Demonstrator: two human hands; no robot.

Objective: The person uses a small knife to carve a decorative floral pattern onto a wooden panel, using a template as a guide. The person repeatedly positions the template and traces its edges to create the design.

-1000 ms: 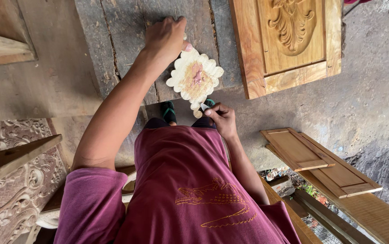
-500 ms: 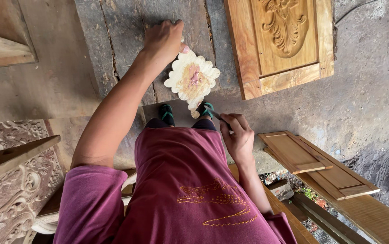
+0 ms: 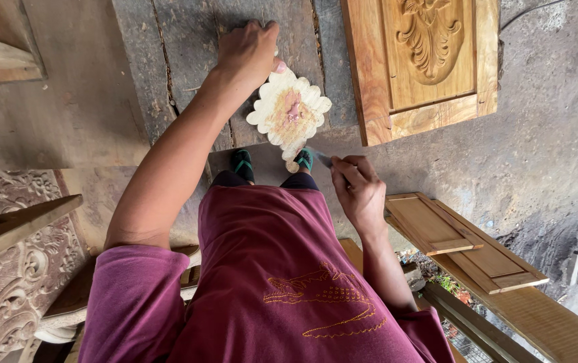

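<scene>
This is a woodcarving workshop — carved timber lies on nearly every side. A door panel [image 3: 423, 64] of warm varnished wood, cut with a leafy scroll in relief, rests on the table [image 3: 168, 60] of rough, cracked grey planks. At the lower left stands a pale carved board [image 3: 7, 269] covered in scrolls and flowers, unfinished and dusty. Plain framed panels [image 3: 463, 242] lean at the right over a bare grey floor [image 3: 544, 148] strewn with grit and scraps. On the planks sits a small scalloped carving [image 3: 290, 114] in raw, light wood — and the right hand [image 3: 359, 191] holds a slim tool [image 3: 321, 158] beside it.
</scene>
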